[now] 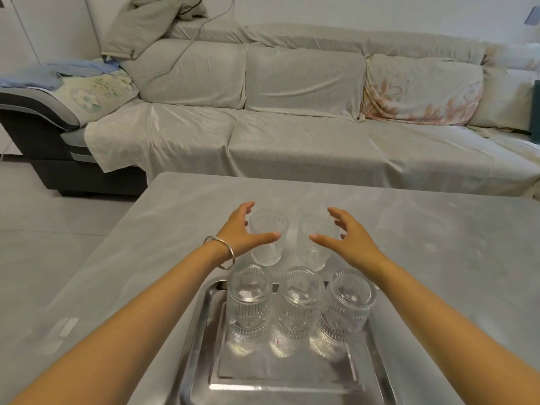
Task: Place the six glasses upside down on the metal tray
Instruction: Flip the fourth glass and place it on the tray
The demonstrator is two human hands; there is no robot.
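Both hands, left (244,230) and right (347,235), hover spread and empty, each flanking its own upright glass, left glass (267,239) and right glass (311,244), just beyond the tray (201,331).

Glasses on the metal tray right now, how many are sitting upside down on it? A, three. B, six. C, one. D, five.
A: three upside-down glasses stand in a row on the tray, while two upright glasses wait on the table beyond it, with the left hand and right hand open near them.
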